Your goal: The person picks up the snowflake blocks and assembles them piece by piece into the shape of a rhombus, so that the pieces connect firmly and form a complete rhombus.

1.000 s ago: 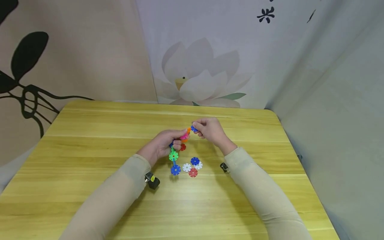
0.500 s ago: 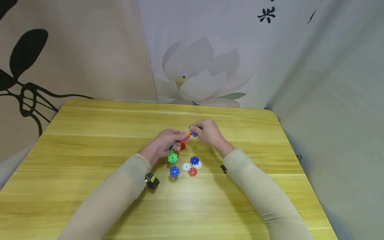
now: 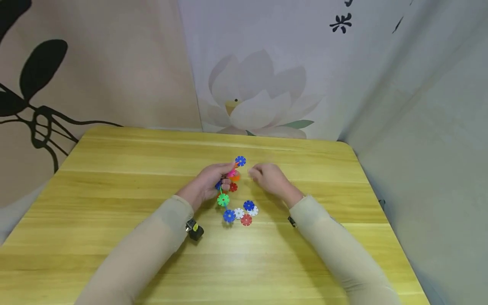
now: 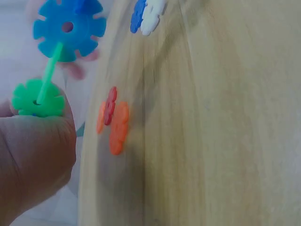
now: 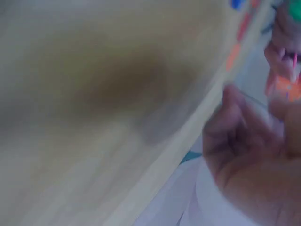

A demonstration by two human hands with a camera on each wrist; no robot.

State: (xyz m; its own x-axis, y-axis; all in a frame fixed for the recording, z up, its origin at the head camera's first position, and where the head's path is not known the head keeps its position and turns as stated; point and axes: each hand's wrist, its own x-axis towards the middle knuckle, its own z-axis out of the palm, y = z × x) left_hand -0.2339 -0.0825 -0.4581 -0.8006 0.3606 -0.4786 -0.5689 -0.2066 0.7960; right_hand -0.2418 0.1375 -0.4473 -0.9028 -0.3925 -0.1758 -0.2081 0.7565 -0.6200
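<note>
My left hand (image 3: 209, 180) grips a chain of slotted plastic snowflake discs, pinching it near a pink disc (image 3: 231, 173). A blue disc (image 3: 240, 161) stands at the chain's upper end, beyond the thumb. Below the fingers hang a green disc (image 3: 223, 199) and a lower blue disc (image 3: 229, 215); the left wrist view shows this green disc (image 4: 37, 96) joined by an edge-on green piece to a blue one (image 4: 68, 28). The palm hides the chain's middle. My right hand (image 3: 271, 180) is just right of the chain, its fingers (image 5: 221, 125) loosely bent with nothing between them.
On the wooden table (image 3: 324, 254) lie white discs (image 3: 239, 213), a darker blue disc (image 3: 249, 205) and a light red disc (image 3: 246, 220). Red (image 4: 110, 106) and orange discs (image 4: 119, 128) lie under the left hand. A printed curtain (image 3: 259, 84) hangs behind the table.
The right hand pressed the blue disc against the chain's orange end, then let go and drew back to the right. The blue disc now stays on the chain.
</note>
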